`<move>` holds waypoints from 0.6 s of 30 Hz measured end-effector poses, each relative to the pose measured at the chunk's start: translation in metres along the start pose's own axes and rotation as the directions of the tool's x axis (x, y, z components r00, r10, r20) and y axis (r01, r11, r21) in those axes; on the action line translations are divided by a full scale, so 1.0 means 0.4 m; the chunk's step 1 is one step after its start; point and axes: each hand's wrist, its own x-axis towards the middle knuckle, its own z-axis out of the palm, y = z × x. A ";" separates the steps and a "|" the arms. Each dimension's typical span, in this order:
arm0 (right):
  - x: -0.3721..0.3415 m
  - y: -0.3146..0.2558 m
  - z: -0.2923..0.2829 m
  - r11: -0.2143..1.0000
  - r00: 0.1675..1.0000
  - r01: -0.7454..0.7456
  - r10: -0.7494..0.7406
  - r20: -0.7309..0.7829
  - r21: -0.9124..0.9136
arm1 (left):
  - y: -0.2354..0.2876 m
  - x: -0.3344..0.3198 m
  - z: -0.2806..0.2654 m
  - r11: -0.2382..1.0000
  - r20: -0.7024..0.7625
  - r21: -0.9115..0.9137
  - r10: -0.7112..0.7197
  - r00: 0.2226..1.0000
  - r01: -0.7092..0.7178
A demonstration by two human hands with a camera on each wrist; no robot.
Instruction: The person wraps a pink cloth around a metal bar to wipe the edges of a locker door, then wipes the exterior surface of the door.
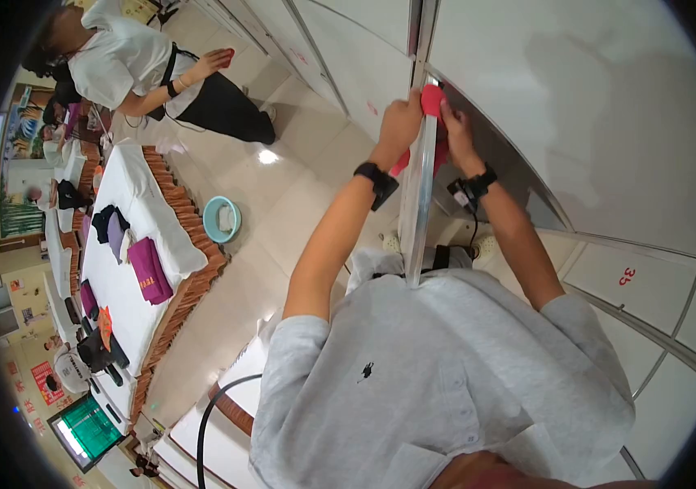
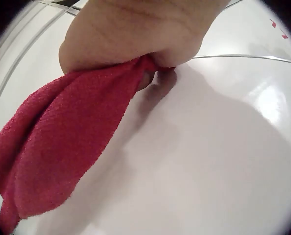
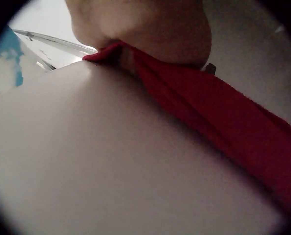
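A red cloth (image 1: 433,99) is draped over the edge of an opened white door panel (image 1: 420,204), one part on each side. On the panel's left face my left hand (image 1: 399,126) grips the cloth; in the left wrist view the cloth (image 2: 72,142) hangs from under that hand (image 2: 135,34) along the white surface. Across the edge, my right hand (image 1: 460,138) holds the other part, and the right wrist view has the cloth (image 3: 223,117) trailing from beneath the hand (image 3: 145,29). The fingertips of both hands are largely hidden.
White locker doors (image 1: 625,98) with red numbers stand to the right. A person in a white shirt (image 1: 124,61) stands at the upper left, holding something red. A turquoise basin (image 1: 222,220) is on the tiled floor, beside a long white-covered table (image 1: 132,179) with folded purple cloth (image 1: 150,270).
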 end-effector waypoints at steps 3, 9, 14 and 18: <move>-0.049 -0.027 0.032 0.996 0.996 0.085 -0.085 -0.016 0.008 | 0.004 -0.052 -0.007 0.984 -0.028 0.119 0.138 0.990 -0.134; -0.224 -0.026 0.012 0.998 0.977 -0.019 0.005 0.211 0.063 | -0.057 -0.235 -0.001 0.975 0.082 -0.205 -0.073 0.994 0.088; -0.271 -0.015 -0.022 0.998 0.898 -0.008 0.036 0.439 -0.065 | -0.063 -0.361 -0.063 0.959 0.066 -0.147 0.254 0.965 -0.242; -0.267 -0.017 -0.032 0.955 0.896 0.182 -0.062 0.439 -0.235 | -0.040 -0.353 -0.092 0.984 0.156 -0.130 0.145 0.977 -0.125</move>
